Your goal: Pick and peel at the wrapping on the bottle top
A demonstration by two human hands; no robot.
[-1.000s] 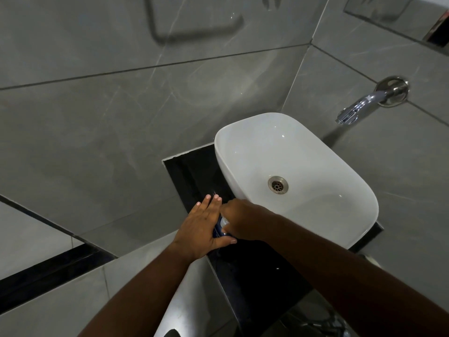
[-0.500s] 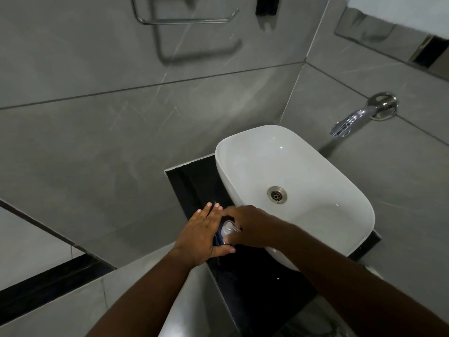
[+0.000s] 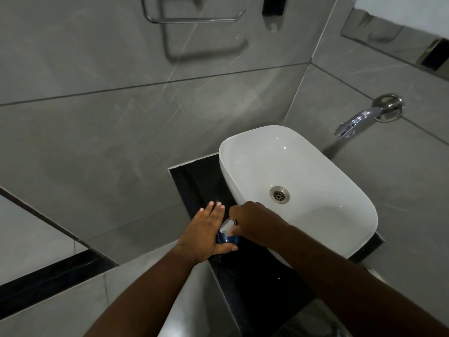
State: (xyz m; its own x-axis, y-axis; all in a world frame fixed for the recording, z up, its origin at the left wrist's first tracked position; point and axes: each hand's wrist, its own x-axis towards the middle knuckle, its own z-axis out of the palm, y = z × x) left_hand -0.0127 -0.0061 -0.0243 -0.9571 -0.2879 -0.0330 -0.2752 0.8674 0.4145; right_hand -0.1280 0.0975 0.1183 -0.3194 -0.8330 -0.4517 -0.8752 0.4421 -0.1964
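A small blue soap bottle [image 3: 228, 238] with a clear pump head [image 3: 227, 226] stands on the black counter [image 3: 255, 283], just left of the white basin [image 3: 315, 181]. My left hand [image 3: 205, 231] lies against the bottle's left side. Its back faces up, its fingers are straight and point away from me, and its thumb reaches across in front of the bottle. My right hand [image 3: 255, 220] comes in from the right over the basin's near rim. Its fingers are curled at the pump head, and their tips are partly hidden.
A chrome tap [image 3: 359, 120] sticks out of the grey tiled wall right of the basin, whose drain [image 3: 279, 194] is in its middle. A chrome towel ring [image 3: 192, 19] and a black fitting [image 3: 273, 6] hang on the wall above. The counter's left edge drops off beside my left wrist.
My right hand has drawn a little to the right, uncovering the pump head. The view has tilted up, bringing the towel ring into sight. My left hand stays against the bottle.
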